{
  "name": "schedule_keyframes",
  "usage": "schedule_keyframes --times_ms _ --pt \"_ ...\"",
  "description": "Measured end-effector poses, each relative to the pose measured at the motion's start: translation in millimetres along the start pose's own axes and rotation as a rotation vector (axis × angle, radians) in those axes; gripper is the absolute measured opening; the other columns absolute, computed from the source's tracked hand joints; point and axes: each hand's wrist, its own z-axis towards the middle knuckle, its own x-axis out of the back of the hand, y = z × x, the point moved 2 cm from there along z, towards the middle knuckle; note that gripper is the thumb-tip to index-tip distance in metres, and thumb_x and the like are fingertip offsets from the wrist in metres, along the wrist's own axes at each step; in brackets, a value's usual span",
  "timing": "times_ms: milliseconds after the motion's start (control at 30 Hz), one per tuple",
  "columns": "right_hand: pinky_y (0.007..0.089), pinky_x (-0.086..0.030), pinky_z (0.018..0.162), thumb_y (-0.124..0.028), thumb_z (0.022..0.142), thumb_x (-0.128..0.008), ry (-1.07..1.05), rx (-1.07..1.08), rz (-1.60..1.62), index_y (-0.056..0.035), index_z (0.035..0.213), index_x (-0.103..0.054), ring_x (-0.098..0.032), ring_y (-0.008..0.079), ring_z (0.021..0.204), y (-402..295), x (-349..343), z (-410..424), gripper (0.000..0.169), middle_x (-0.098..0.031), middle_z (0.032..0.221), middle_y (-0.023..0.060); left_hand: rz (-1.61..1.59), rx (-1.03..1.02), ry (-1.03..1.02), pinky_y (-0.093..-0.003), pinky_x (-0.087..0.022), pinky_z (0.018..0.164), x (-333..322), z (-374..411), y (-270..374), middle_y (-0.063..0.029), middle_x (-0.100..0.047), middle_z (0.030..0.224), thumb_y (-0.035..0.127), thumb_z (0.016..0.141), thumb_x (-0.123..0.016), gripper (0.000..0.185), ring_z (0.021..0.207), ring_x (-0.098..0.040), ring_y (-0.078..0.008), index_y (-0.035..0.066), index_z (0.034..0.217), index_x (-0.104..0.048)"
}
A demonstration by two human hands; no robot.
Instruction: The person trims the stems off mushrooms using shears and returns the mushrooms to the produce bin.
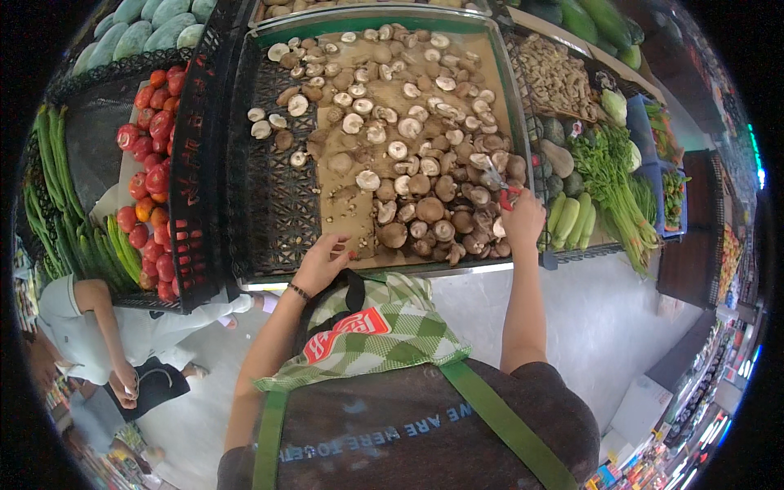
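My right hand (525, 219) grips the red handles of a pair of scissors (506, 195). Their metal blades reach in among the shiitake mushrooms (430, 209) heaped at the right front of the display bin. My left hand (326, 260), with a dark beaded bracelet at the wrist, hovers by the bin's front edge with its fingers apart. Below it lies the cardboard liner (346, 223), strewn with small stem bits. A tiny red spot shows near its fingertips, too small to identify. More mushrooms, many with pale undersides up, spread toward the back.
A black plastic crate wall (195, 165) divides off tomatoes (160, 125) at left. To the right sit ginger (545, 73), leafy celery (612, 177) and pale green gourds (572, 220). Another person (101, 331) stands at lower left. My green checked apron (392, 343) touches the front edge.
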Motion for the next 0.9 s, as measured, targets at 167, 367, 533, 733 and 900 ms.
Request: schedule_keyframes --times_ms 167,367,533,733,900 --pt "0.046 -0.047 0.082 -0.027 0.075 -0.075 0.134 -0.015 0.167 -0.0032 0.109 -0.058 -0.062 0.0343 0.096 -30.0 9.7 11.5 0.045 -0.067 0.097 0.0156 -0.05 0.041 0.055 -0.0326 -0.055 0.085 -1.2 3.0 -23.0 -0.0145 -0.06 0.115 0.01 0.092 -0.064 0.031 0.102 -0.065 -0.0229 0.001 0.121 -0.059" --pt "0.04 -0.048 0.066 -0.032 0.079 -0.075 -0.148 -0.116 0.805 -0.0005 0.101 -0.061 -0.061 0.027 0.071 -84.3 -14.1 49.4 0.04 -0.067 0.086 0.014 -0.033 0.072 0.059 -0.0318 -0.054 0.085 -2.0 4.1 -14.3 -0.0121 -0.062 0.111 0.009 0.093 -0.064 0.029 0.1 -0.065 -0.0205 0.002 0.121 -0.058" --pt "0.0287 -0.04 0.062 -0.037 0.084 -0.066 -0.78 -0.304 1.409 -0.0023 0.097 -0.059 -0.051 0.0131 0.069 -132.3 -34.3 65.6 0.038 -0.056 0.079 0.0014 -0.047 0.073 0.138 -0.0327 -0.056 0.08 -3.8 6.6 -9.3 -0.0161 -0.064 0.106 0.01 0.09 -0.066 0.029 0.093 -0.068 -0.0238 0.001 0.117 -0.06" --pt "0.029 -0.046 0.073 -0.037 0.082 -0.069 -0.947 -0.277 1.526 -0.0008 0.108 -0.06 -0.057 0.014 0.085 -191.3 -47.7 58.7 0.046 -0.062 0.095 0.0058 -0.119 0.175 0.108 -0.0316 -0.054 0.086 -7.7 11.7 -19.6 -0.0106 -0.064 0.109 0.01 0.094 -0.062 0.028 0.1 -0.065 -0.0188 0.002 0.122 -0.059" --pt "0.0344 -0.043 0.075 -0.035 0.08 -0.07 -0.919 -0.139 1.304 0.0059 0.112 -0.058 -0.057 0.0197 0.085 -218.0 -59.9 58.5 0.053 -0.061 0.093 0.0115 -0.097 0.161 0.275 -0.0306 -0.053 0.086 6.5 23.8 -29.2 -0.012 -0.066 0.109 0.007 0.093 -0.061 0.026 0.1 -0.066 -0.0198 0.001 0.119 -0.06"
